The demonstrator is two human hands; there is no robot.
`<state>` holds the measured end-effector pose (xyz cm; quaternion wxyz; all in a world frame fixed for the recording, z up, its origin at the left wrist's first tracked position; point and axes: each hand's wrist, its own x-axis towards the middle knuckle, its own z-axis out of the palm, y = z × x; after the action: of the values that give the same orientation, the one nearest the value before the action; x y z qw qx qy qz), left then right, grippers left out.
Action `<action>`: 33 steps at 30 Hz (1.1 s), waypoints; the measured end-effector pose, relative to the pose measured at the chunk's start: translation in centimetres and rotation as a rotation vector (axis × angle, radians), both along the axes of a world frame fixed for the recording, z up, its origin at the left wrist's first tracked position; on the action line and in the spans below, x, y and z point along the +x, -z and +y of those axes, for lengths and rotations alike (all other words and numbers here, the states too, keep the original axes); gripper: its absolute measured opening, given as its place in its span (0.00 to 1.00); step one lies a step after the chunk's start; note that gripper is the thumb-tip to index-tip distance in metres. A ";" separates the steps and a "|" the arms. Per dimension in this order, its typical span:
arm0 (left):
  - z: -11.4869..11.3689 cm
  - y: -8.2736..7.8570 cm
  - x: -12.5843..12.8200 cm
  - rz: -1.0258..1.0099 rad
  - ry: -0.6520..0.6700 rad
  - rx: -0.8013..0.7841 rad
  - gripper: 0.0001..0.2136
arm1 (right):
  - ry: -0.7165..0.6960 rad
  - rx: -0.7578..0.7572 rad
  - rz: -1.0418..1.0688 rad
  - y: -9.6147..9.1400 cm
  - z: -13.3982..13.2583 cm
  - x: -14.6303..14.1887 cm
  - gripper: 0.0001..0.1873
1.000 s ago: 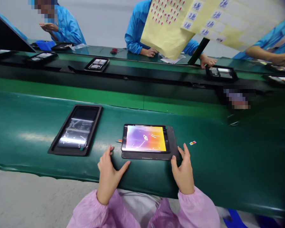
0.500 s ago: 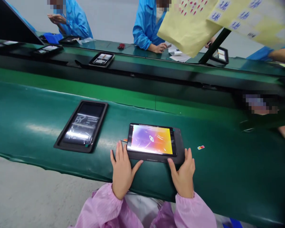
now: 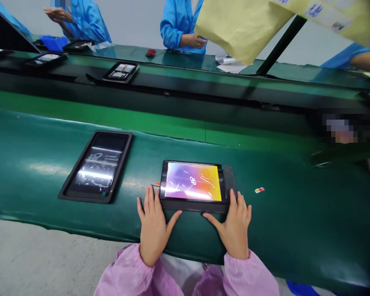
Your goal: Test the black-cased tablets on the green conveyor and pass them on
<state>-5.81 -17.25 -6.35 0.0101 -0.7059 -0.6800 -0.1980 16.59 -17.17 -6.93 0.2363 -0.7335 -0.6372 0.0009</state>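
Observation:
A lit tablet [image 3: 193, 181] with a purple-to-orange screen lies in a dark grey tray [image 3: 230, 177] in front of me. My left hand [image 3: 154, 232] is beside the tray's near left corner, fingers stretched and spread, thumb at the near edge. At the near right corner is my right hand [image 3: 234, 232], its fingers apart, fingertips touching the tray and thumb along its near side. Neither hand is closed round anything. Close to my left fingertips, a small orange piece [image 3: 157, 184] and a thin dark line show at the tablet's left end.
Another tablet [image 3: 98, 164], dark and showing a logo, lies in its tray to the left. A small coloured sticker [image 3: 259, 190] is on the green table [image 3: 280, 230]. Beyond, opened devices [image 3: 122, 72] sit on a black strip, with people in blue [image 3: 180, 24] behind. Yellow paper [image 3: 234, 28] hangs overhead.
My right hand has shifted slightly left along the tray, its thumb sliding toward the middle of the near edge. The view has moved a little. A far person's hands have lifted from the bench.

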 end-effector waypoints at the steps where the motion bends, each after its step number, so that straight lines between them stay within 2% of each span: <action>1: 0.0 0.0 0.0 -0.008 -0.001 0.001 0.42 | -0.005 0.001 -0.003 0.0 0.0 0.0 0.55; 5: 0.0 -0.1 -0.3 -0.054 0.001 -0.002 0.42 | -0.051 0.019 0.056 0.2 -0.2 0.3 0.49; 11: -0.1 -0.1 -0.5 -0.113 0.027 0.014 0.39 | -0.073 0.144 0.154 0.2 -0.3 0.6 0.44; 17: -0.1 -0.1 -0.5 -0.129 0.028 0.019 0.39 | -0.060 0.160 0.178 0.1 -0.3 0.5 0.44; 33: -0.3 0.2 -0.6 -0.125 0.078 0.152 0.35 | -0.038 0.134 0.184 0.0 -0.4 0.5 0.46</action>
<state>-6.45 -17.53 -6.53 0.0136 -0.7152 -0.6344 -0.2929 17.12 -17.60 -6.97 0.3422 -0.7009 -0.6251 0.0302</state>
